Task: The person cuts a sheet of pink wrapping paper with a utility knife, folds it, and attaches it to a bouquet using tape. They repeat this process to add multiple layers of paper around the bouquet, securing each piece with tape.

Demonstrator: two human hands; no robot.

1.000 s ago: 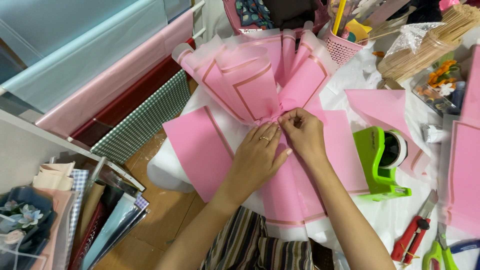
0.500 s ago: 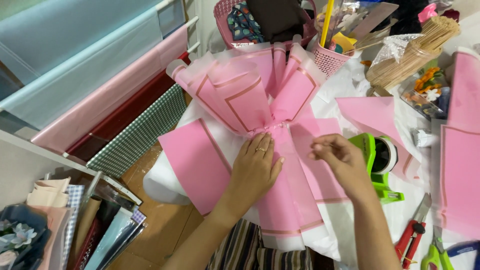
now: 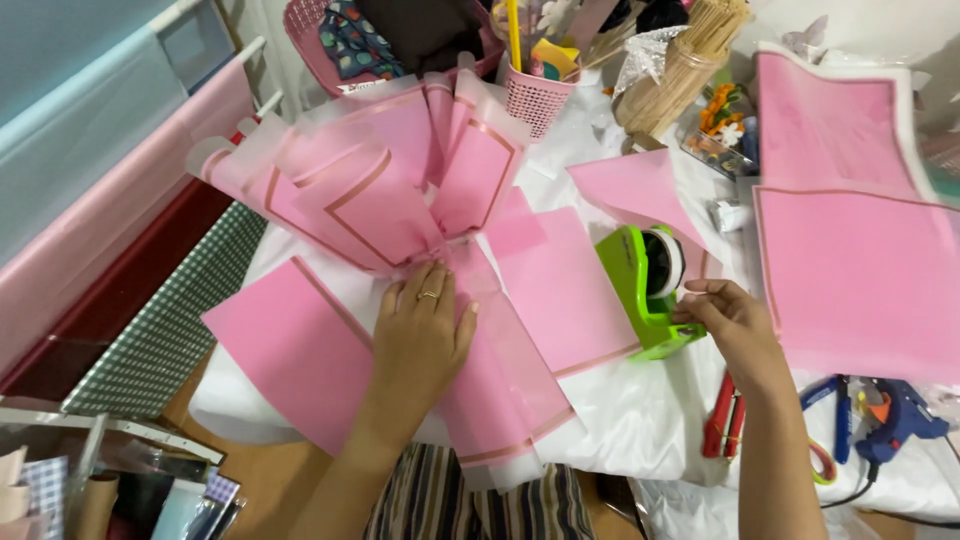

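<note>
A bouquet-shaped bundle of pink wrapping paper (image 3: 380, 190) with darker pink borders lies fanned out on the white table covering (image 3: 640, 420). My left hand (image 3: 420, 335), a ring on one finger, presses flat on the gathered waist of the wrap. My right hand (image 3: 730, 325) is at the front of a green tape dispenser (image 3: 640, 285), fingers pinched at its tape edge. Whether tape is between the fingers is too small to tell.
Large pink sheets (image 3: 850, 240) lie at the right. A pink basket (image 3: 535, 95), wooden sticks (image 3: 690, 60), red pliers (image 3: 722, 420), scissors and a blue glue gun (image 3: 900, 420) sit around. Paper rolls (image 3: 110, 200) are stacked at the left.
My right hand left the waist of the wrap and moved right to the tape dispenser. My left hand stayed, pressing the wrap down.
</note>
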